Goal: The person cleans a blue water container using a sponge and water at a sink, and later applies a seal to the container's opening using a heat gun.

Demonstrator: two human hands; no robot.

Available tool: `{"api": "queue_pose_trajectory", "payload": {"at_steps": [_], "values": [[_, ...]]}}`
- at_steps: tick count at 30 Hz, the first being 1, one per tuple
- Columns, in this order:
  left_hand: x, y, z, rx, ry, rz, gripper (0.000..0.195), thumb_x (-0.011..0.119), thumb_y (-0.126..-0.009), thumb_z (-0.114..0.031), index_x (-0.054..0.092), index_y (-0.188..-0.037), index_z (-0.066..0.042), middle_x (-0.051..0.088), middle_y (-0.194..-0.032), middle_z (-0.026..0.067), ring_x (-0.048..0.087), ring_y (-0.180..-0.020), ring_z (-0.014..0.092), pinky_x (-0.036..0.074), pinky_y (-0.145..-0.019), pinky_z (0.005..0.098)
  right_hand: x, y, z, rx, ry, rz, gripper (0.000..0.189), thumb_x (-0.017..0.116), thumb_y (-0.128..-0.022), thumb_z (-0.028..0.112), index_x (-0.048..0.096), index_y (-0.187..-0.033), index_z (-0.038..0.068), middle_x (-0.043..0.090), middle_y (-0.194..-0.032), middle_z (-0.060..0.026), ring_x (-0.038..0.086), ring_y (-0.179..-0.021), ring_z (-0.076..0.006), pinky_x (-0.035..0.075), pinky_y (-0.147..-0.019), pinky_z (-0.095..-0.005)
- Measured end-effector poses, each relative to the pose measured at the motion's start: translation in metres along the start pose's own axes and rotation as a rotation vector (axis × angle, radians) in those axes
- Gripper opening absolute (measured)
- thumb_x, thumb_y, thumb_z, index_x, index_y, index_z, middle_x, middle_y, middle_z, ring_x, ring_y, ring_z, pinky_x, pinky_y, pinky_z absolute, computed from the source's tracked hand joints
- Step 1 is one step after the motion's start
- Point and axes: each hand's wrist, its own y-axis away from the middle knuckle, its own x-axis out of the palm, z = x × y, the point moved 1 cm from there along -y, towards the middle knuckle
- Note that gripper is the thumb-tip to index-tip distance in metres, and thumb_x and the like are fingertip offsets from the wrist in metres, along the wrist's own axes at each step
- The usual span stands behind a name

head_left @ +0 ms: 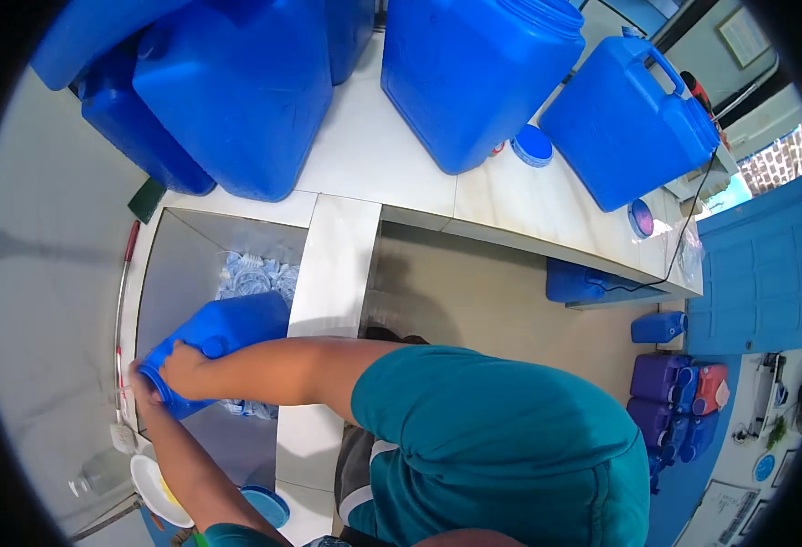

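A blue plastic water container (237, 325) lies tilted inside a tiled basin (175, 256), its wide neck towards the lower left. My right hand (186, 369) grips it by the handle near a small round cap. At the rim of its neck is my left hand (142, 390), partly hidden by the container and its own wrist; whether the fingers close on the rim I cannot tell. Beneath the container lies a pile of clear and bluish plastic caps or seals (254, 273), not clear enough to name exactly.
Large blue containers (237, 102) crowd the tiled counter (353, 150), with an open-necked one (473, 82) and a handled one (620, 123) further right. A blue lid (532, 145) lies between those two. A long-handled brush (122, 434) leans along the wall. A white bowl (155, 489) and a blue lid (268, 506) sit nearby.
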Motion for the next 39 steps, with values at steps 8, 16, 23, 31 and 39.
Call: {"api": "queue_pose_trajectory", "payload": {"at_steps": [8, 16, 23, 31, 39], "values": [[-0.015, 0.017, -0.002, 0.243, -0.793, -0.349, 0.045, 0.052, -0.095, -0.034, 0.06, -0.118, 0.004, 0.066, -0.114, 0.021, 0.065, -0.099, 0.033, 0.051, -0.089, 0.0464, 0.02, -0.022, 0.005, 0.061, -0.043, -0.024, 0.033, 0.055, -0.092, 0.025, 0.064, -0.119, 0.008, 0.071, -0.109, -0.0105, 0.068, -0.099, -0.0239, 0.045, -0.088, -0.0415], [0.082, 0.078, 0.039, 1.157, -1.247, -0.722, 0.067, 0.048, -0.103, -0.038, 0.024, -0.153, 0.0, 0.023, -0.158, 0.0241, 0.02, -0.147, 0.035, 0.023, -0.117, 0.0452, -0.063, 0.045, -0.06, 0.191, -0.369, -0.143, 0.053, 0.061, -0.091, 0.046, 0.062, -0.119, 0.001, 0.069, -0.11, -0.0202, 0.066, -0.103, -0.0357, 0.051, -0.085, -0.047], [0.01, 0.081, 0.003, 0.414, -0.307, -0.394, 0.063, 0.03, -0.104, -0.054, 0.04, -0.147, -0.009, 0.051, -0.142, 0.0115, 0.051, -0.125, 0.027, 0.04, -0.105, 0.0416, -0.12, 0.129, -0.133, 0.269, -0.802, -0.49, 0.061, 0.063, -0.09, 0.053, 0.06, -0.125, 0.003, 0.067, -0.111, -0.0223, 0.065, -0.104, -0.0349, 0.05, -0.091, -0.0407], [-0.039, 0.081, -0.047, 0.514, -0.743, -0.618, 0.046, 0.046, -0.099, -0.036, 0.061, -0.129, -0.004, 0.07, -0.11, 0.0161, 0.067, -0.095, 0.028, 0.053, -0.08, 0.0424, -0.112, 0.154, -0.158, 0.032, -1.305, -0.22, 0.055, 0.075, -0.087, 0.035, 0.057, -0.134, 0.011, 0.066, -0.114, -0.005, 0.06, -0.099, -0.0148, 0.051, -0.085, -0.0343], [0.266, 0.115, 0.053, 0.867, -1.5, -0.818, 0.076, 0.045, -0.096, -0.058, 0.025, -0.156, -0.016, 0.016, -0.162, 0.0188, 0.012, -0.148, 0.045, 0.009, -0.111, 0.0718, -0.104, 0.162, -0.189, 0.471, -1.46, -0.244, 0.033, 0.068, -0.082, 0.01, 0.055, -0.112, 0.008, 0.055, -0.075, -0.0005, 0.05, -0.056, -0.0085, 0.044, -0.051, -0.0259]]}}
